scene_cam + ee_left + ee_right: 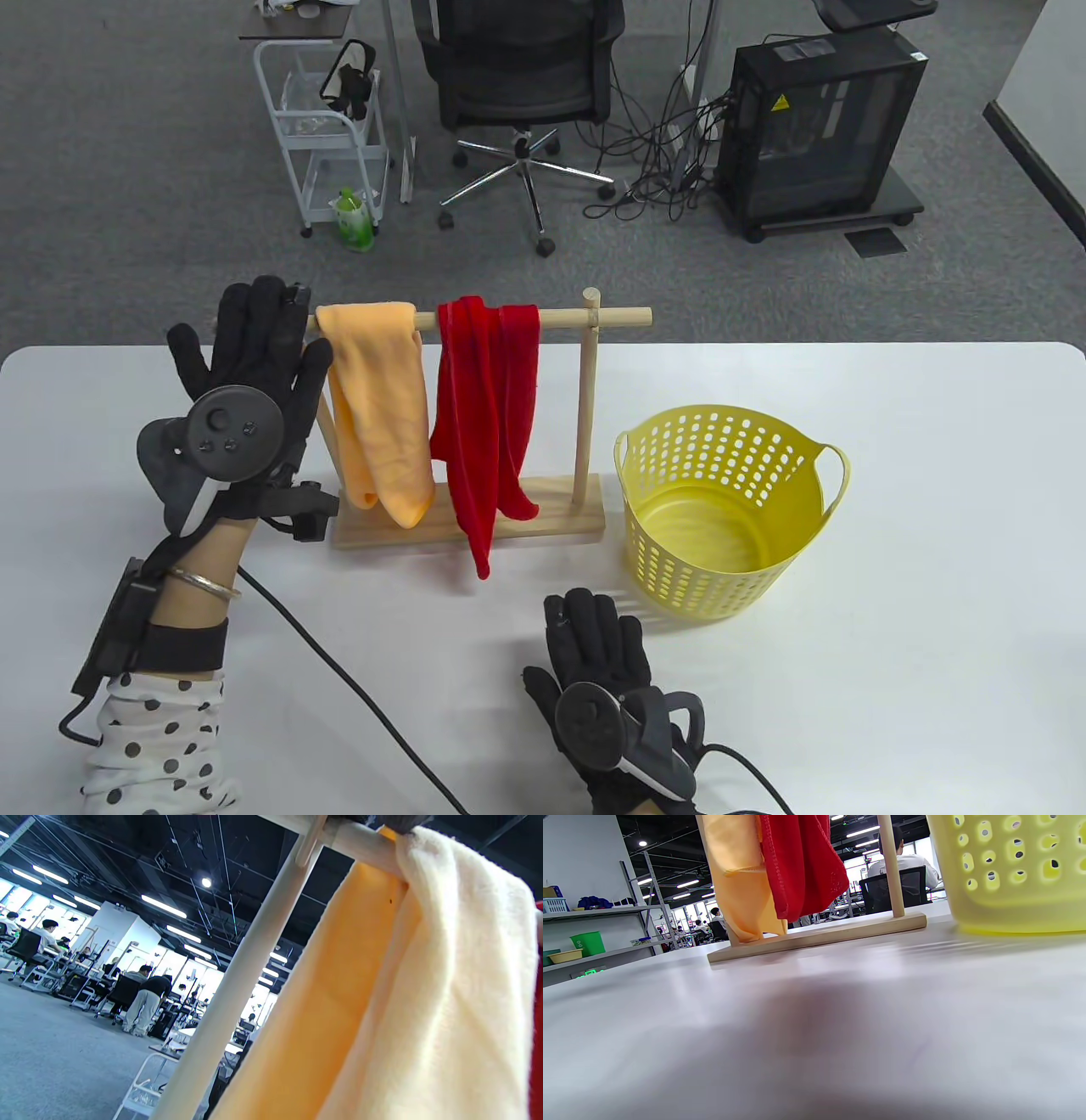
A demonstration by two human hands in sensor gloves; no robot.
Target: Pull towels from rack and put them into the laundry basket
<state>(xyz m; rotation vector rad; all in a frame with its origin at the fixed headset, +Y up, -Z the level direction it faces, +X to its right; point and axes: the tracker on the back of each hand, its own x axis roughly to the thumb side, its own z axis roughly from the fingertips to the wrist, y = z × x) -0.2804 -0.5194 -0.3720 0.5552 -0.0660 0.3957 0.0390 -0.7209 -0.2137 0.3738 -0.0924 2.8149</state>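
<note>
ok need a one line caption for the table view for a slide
Left hand raised at the rack by the orange towel; red towel hanging, yellow basket empty.

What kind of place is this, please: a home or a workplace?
Most likely an open-plan office or lab, not a home. Beyond the white table stand an office chair and a computer tower on grey carpet, and the left wrist view shows people at desks under strip lights.

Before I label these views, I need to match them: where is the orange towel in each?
Table view: orange towel hangs at the rail's left end, beside the left hand.
Left wrist view: fills the right half.
Right wrist view: top centre-left, behind the red towel.
Shared landmark: the rack.
</note>
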